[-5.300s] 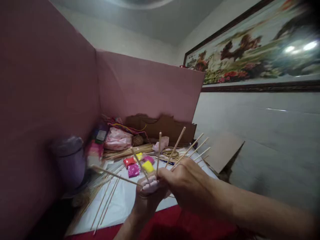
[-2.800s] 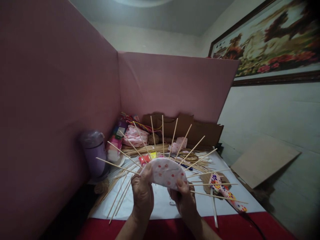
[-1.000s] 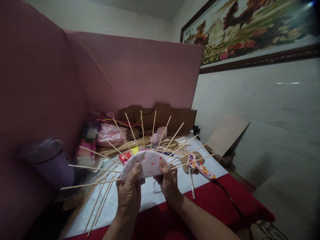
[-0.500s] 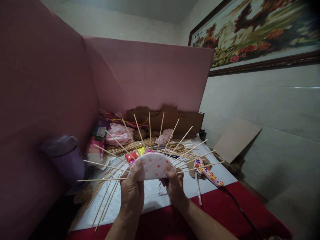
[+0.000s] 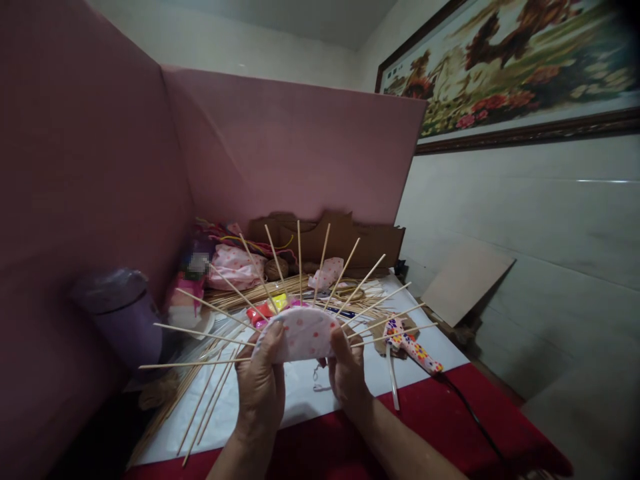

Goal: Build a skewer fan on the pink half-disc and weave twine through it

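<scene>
Between my two hands is a half-round piece [image 5: 305, 335] covered in white cloth with pink and red spots. Several thin wooden sticks [image 5: 299, 260] fan out from its curved edge. My left hand [image 5: 261, 380] grips the left end, thumb on the front face and fingers behind. At the right end, my right hand [image 5: 347, 373] pinches it the same way, its thumb pressed on the cloth. The fingers behind the piece are mostly hidden. It is held up above the white sheet [image 5: 300, 393] on the table.
A flower-patterned glue gun [image 5: 413, 347] lies at the right, its cord [image 5: 470, 413] running over the red cloth [image 5: 445, 413]. Loose sticks [image 5: 207, 407] lie at the left. Behind are spotted cloth [image 5: 235, 267], coloured packets [image 5: 277, 303] and cardboard [image 5: 373, 243]. A lidded bin [image 5: 127, 327] stands left.
The view has shifted slightly. The fan of sticks is tilted a little differently, its left sticks reaching further left. Both hands keep their hold on the cloth-covered piece.
</scene>
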`<state>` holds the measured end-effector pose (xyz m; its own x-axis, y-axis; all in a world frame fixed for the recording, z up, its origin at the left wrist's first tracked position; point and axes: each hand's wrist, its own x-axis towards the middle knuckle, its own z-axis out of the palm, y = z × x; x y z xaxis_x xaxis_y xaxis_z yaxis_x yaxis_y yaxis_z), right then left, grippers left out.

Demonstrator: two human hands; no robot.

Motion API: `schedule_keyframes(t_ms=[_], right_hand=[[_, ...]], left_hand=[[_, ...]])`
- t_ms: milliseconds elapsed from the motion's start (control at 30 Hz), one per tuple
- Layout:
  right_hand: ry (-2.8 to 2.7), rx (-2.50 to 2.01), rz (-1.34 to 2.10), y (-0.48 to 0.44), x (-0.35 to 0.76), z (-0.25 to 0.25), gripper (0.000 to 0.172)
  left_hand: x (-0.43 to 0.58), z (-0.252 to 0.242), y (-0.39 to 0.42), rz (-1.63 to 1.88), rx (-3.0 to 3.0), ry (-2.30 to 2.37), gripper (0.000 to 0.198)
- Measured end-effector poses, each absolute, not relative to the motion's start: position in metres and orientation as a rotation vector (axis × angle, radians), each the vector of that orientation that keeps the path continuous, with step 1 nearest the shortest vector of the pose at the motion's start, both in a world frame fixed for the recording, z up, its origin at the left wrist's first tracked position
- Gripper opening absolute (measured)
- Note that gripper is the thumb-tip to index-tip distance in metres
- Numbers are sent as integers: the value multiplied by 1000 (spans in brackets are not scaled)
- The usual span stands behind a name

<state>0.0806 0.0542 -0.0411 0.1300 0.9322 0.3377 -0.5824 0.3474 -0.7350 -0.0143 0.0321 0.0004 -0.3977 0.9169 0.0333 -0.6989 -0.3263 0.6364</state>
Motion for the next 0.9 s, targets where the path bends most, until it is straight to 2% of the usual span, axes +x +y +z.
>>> schedule_keyframes(t_ms=[367,733,900], right_hand=[[-637,-512,1288,45,75,-28,18],[-514,-578,1306,50,83,-22,26],[-483,-600,1301,54,87,-20,29]], left_hand=[[-9,-4,33,1881,419,660,21],[-13,-13,29,1859,744,784,25],[-17,-20,28,1855,1032,1017,40]])
